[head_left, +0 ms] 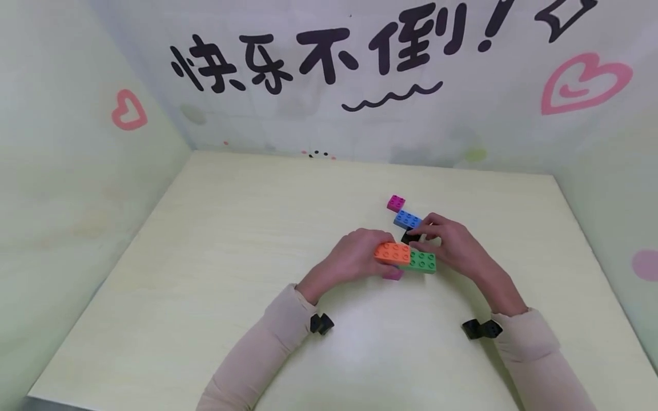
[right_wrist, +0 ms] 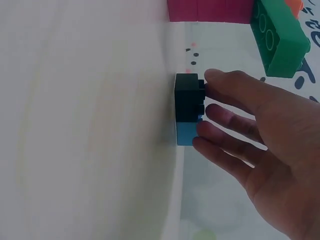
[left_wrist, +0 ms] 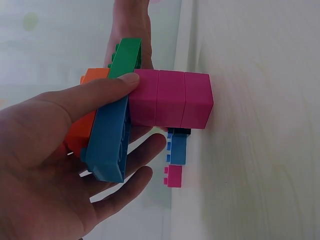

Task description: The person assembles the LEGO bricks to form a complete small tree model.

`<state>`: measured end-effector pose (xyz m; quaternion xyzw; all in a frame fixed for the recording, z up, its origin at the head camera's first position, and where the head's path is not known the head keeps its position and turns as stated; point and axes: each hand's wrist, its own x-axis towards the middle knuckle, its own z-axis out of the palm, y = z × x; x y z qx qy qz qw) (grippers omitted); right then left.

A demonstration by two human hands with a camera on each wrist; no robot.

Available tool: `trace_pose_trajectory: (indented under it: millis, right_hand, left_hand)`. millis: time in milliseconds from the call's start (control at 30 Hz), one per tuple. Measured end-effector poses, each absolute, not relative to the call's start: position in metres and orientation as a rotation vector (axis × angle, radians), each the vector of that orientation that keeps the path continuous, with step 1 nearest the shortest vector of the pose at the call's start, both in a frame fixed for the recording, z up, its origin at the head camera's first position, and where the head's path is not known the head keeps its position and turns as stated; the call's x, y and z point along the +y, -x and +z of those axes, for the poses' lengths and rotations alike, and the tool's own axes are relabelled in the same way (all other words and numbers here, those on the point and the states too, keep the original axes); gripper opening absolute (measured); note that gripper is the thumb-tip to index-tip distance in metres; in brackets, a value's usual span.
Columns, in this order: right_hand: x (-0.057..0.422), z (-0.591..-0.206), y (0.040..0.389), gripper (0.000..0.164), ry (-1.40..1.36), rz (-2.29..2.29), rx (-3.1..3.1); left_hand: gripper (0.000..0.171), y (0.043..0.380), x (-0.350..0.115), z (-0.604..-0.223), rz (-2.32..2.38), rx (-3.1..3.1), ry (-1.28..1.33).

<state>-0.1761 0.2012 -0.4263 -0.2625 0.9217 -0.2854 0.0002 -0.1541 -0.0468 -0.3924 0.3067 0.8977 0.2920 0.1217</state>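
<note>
My left hand [head_left: 357,255] grips a built stack of toy building bricks. Its top is an orange brick [head_left: 393,253]; under that lie a green brick [head_left: 424,262] and a blue brick [left_wrist: 107,140], and three pink bricks [left_wrist: 170,97] form a column below. In the left wrist view the thumb presses where the green, blue and pink bricks meet. My right hand [head_left: 454,242] reaches over a black brick [right_wrist: 186,97] on the table, its fingers spread and loosely bent, fingertips close to the studs. Beside the black brick lies a loose blue brick [head_left: 408,219].
A small loose pink brick [head_left: 396,202] lies behind the loose blue one. The pale table [head_left: 231,228] is bounded by a printed back wall [head_left: 308,125] and side walls. Black wrist mounts [head_left: 321,324] sit on both sleeves.
</note>
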Motion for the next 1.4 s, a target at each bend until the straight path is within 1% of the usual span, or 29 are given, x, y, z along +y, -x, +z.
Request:
trace_pose_trajectory:
  millis: [133, 367, 433, 600, 767, 833, 933, 1067, 1400]
  right_hand:
    - [0.206, -0.417, 0.169, 0.021, 0.803, -0.79, 2.928]
    - [0.211, -0.412, 0.163, 0.039, 0.729, -0.72, 2.91]
    - [0.211, -0.414, 0.163, 0.041, 0.685, -0.683, 2.896]
    - [0.213, -0.412, 0.16, 0.039, 0.63, -0.651, 2.849]
    - [0.225, -0.392, 0.154, 0.036, 0.693, -0.797, 2.977]
    - [0.229, -0.382, 0.15, 0.035, 0.765, -0.899, 3.016]
    - [0.228, -0.37, 0.143, 0.036, 0.912, -1.038, 2.939]
    - [0.218, -0.365, 0.139, 0.038, 1.039, -1.037, 2.791]
    - [0.213, -0.366, 0.135, 0.04, 0.972, -1.017, 2.707]
  left_hand:
    - [0.044, 0.155, -0.045, -0.39, 0.836, 2.633, -0.897]
    - [0.043, 0.157, -0.046, -0.391, 0.857, 2.622, -0.876]
    - [0.043, 0.157, -0.045, -0.392, 0.858, 2.622, -0.878]
    - [0.046, 0.154, -0.043, -0.393, 0.838, 2.629, -0.879]
    - [0.049, 0.154, -0.041, -0.393, 0.822, 2.64, -0.875]
    - [0.049, 0.154, -0.041, -0.393, 0.818, 2.642, -0.877]
    - [0.049, 0.155, -0.042, -0.393, 0.822, 2.649, -0.864]
    - [0.05, 0.155, -0.044, -0.394, 0.848, 2.655, -0.845]
    - [0.046, 0.153, -0.04, -0.395, 0.887, 2.635, -0.846]
